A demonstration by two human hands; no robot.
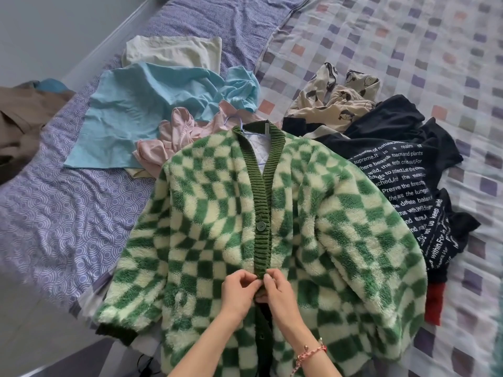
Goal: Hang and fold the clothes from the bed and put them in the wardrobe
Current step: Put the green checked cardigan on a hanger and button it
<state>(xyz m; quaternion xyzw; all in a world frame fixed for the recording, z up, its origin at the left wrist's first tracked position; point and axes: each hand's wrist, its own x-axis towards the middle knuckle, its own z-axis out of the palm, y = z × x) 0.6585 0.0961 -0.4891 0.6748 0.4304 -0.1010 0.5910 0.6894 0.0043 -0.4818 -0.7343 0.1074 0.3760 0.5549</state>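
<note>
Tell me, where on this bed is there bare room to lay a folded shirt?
Bare: purple sheet left of the green cardigan, below the blue garment; checked quilt beyond the black top. Crowded around the cardigan's collar.

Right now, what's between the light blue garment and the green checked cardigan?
A crumpled pink garment lies between the light blue garment and the cardigan, as the head view shows.

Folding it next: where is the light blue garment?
Head view, upper left: the light blue garment lies between a cream cloth and a crumpled pink garment.
</note>
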